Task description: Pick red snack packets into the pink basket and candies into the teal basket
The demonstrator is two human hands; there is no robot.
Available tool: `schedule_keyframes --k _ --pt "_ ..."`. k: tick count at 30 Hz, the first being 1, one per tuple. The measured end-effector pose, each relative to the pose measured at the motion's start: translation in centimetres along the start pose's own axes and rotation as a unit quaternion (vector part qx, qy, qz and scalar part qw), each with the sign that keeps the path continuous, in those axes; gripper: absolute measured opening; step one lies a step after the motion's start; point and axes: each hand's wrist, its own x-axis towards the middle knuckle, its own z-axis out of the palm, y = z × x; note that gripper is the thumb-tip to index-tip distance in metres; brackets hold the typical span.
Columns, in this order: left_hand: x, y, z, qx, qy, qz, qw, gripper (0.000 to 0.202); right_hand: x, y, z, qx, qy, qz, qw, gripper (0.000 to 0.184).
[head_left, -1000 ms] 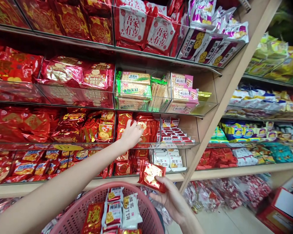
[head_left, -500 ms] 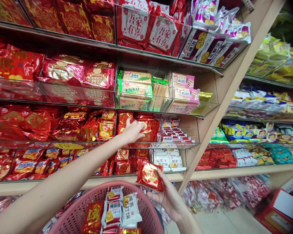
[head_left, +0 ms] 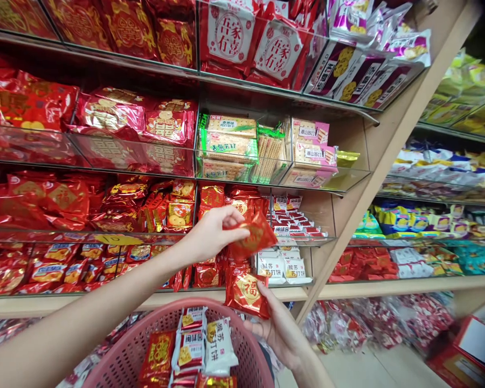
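Observation:
My left hand (head_left: 210,233) is closed on a small red foil snack packet (head_left: 255,237), held in front of the middle shelf bin of red packets (head_left: 242,205). Lower down, my right hand (head_left: 281,328) grips another red packet with a gold emblem (head_left: 246,292), just above the far rim of a pink plastic basket (head_left: 125,355). Inside the basket lie several small packets, red ones (head_left: 158,353) and white ones (head_left: 218,345).
Glass-fronted shelves full of red snack bags (head_left: 44,199) fill the left and centre. Green and pink cracker packs (head_left: 226,145) sit one shelf up, white packets (head_left: 283,267) below. A slanted wooden upright (head_left: 372,178) divides off more shelves (head_left: 440,226) on the right.
My left hand reached into the middle shelf bin and has drawn back out holding a red packet. My right hand with its packet stayed above the basket, shifting slightly left.

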Motion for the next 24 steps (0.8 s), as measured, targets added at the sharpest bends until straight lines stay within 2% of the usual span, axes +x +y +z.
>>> schedule_keyframes --k 4,8,12,18,24 --pt "-2.1 -0.4 0.8 -0.131 -0.139 -0.11 0.975 0.024 0.1 0.9 0.1 0.005 -0.008 0.003 1.0 0.044" --pt "-3.2 -1.3 1.8 -0.187 -0.191 -0.168 0.949 0.026 -0.2 1.2 0.7 -0.001 -0.034 -0.003 0.999 0.046" --pt "-3.4 -1.9 2.6 -0.186 -0.193 -0.171 0.948 0.024 -1.0 0.8 1.3 0.013 -0.038 0.011 0.999 0.055" --pt "-3.5 -3.4 3.9 -0.14 -0.166 -0.148 0.965 0.025 -1.5 0.5 1.7 0.026 -0.037 0.038 0.998 0.066" --pt "-3.9 -4.0 4.7 -0.026 -0.158 -0.077 0.984 0.02 -1.3 0.9 1.6 0.003 0.011 0.034 0.999 0.052"
